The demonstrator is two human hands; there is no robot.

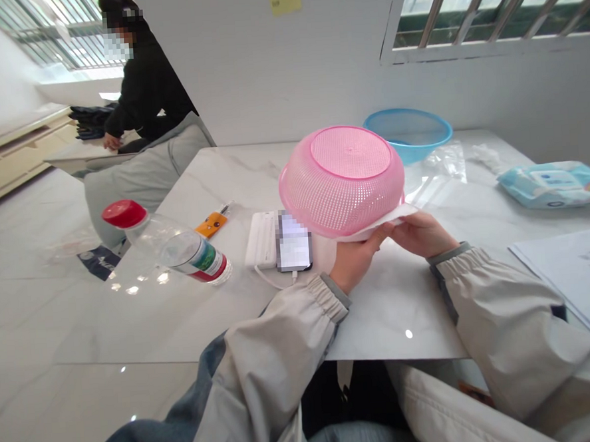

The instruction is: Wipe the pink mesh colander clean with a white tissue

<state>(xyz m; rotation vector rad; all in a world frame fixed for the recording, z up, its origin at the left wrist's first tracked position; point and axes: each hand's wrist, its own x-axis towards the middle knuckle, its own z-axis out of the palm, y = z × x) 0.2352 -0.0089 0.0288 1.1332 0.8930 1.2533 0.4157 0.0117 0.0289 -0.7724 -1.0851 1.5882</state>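
A pink mesh colander [342, 178] is held upside down and tilted above the white marble table [220, 299]. My left hand [355, 261] grips its near rim from below. My right hand [420, 233] is closed on a white wipe [375, 224] pressed against the colander's underside edge. Both sleeves are light grey.
A blue basin [409, 132] stands behind the colander. A clear bottle with a red cap [171, 245] lies at the left. A white power bank [262, 239] and phone [294, 248] lie near it. A wipes pack [555, 184] and papers [578, 277] are at the right. Another person [142, 97] sits back left.
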